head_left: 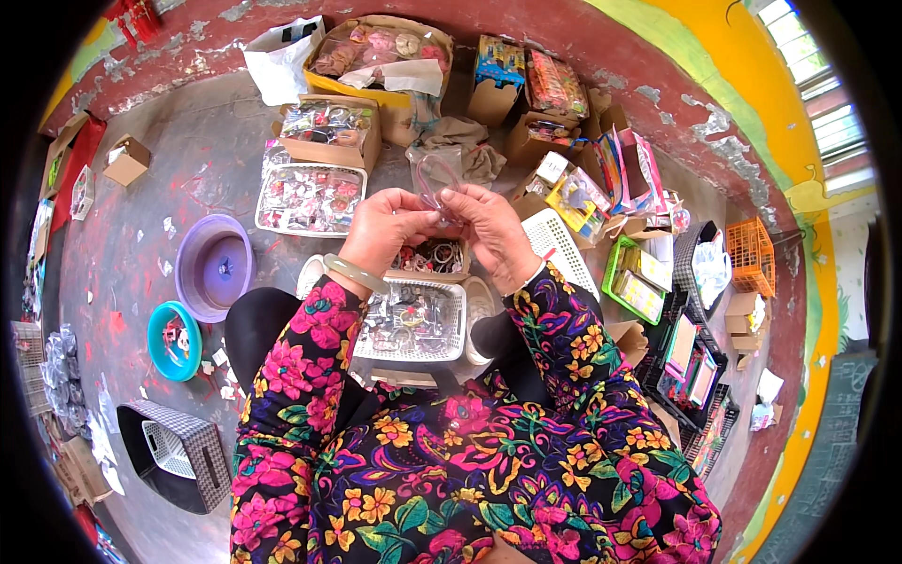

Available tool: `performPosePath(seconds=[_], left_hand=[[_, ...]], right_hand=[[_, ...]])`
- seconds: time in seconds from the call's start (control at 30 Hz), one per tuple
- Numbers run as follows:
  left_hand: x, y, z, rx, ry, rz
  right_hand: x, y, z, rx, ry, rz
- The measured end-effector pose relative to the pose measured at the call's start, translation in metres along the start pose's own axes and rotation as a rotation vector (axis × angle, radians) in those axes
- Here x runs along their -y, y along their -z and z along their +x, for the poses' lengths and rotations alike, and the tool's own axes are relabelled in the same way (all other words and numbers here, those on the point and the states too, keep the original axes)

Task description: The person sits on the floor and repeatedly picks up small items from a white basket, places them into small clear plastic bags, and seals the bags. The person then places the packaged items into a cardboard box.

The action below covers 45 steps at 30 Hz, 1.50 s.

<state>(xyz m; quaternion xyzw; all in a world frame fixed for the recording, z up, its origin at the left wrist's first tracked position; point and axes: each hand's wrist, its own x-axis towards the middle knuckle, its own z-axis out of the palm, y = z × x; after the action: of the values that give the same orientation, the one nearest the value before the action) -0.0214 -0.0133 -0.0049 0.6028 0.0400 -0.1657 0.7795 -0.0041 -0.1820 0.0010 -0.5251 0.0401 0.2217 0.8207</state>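
**Pinching a see-through loop (422, 179) at its lower end**

Taking the white lattice basket (413, 354) between our knees as the clock's centre, we have the loop just past twelve o'clock, raised above the floor clutter. Our two hands meet at its base, probably because a piece so thin and slippery needs fingertip control from both sides, and lifting it gives us a clearer look. The basket of plastic-wrapped pieces sits close in, likely to keep them within easy reach; the small cardboard box (427, 276) just past twelve o'clock, partly behind our wrists, seems placed for the same reason. A second white basket (310, 232) of packets stands at about eleven o'clock, and a purple basin (224, 267) lies between nine and ten.

The loop looks slender, glossy and faintly pink, a long oval standing upward from our fingers; against the crumpled bag (474, 150) behind it, its material is hard to tell.

Our left hand (381, 230) is nearly closed, thumb against forefinger at the loop's base; what it grips exactly is hidden. Our right hand (490, 235) is half curled, its thumb and forefinger pinching the loop.
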Motion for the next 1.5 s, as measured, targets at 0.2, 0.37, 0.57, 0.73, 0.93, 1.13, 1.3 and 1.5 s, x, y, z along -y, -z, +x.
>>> performPosePath(seconds=[0.2, 0.37, 0.57, 0.73, 0.93, 1.13, 1.3, 1.5], left_hand=[[-0.003, -0.002, -0.003, -0.031, -0.004, -0.131], [-0.007, -0.002, -0.004, -0.095, 0.060, -0.218], [-0.002, 0.002, -0.003, -0.076, 0.016, -0.234], [0.004, -0.002, 0.002, -0.086, -0.133, -0.175], [0.003, -0.004, 0.000, -0.108, -0.205, -0.167], [0.001, -0.001, -0.001, -0.142, -0.201, -0.168], [0.001, -0.001, -0.001, -0.161, -0.233, -0.193], [0.001, -0.002, -0.002, -0.161, -0.222, -0.216]], right_hand=[[-0.002, 0.005, 0.000, -0.049, 0.055, -0.006], [0.000, 0.002, -0.002, -0.060, 0.073, -0.006], [0.001, -0.003, -0.004, -0.121, 0.071, -0.029], [-0.004, -0.002, -0.002, -0.155, 0.156, -0.042], [-0.004, -0.004, -0.003, -0.206, 0.266, -0.151], [-0.002, -0.001, -0.002, -0.216, 0.279, -0.156], [0.001, -0.006, -0.004, -0.081, 0.190, -0.245], [-0.004, -0.006, -0.004, -0.056, 0.269, -0.208]])
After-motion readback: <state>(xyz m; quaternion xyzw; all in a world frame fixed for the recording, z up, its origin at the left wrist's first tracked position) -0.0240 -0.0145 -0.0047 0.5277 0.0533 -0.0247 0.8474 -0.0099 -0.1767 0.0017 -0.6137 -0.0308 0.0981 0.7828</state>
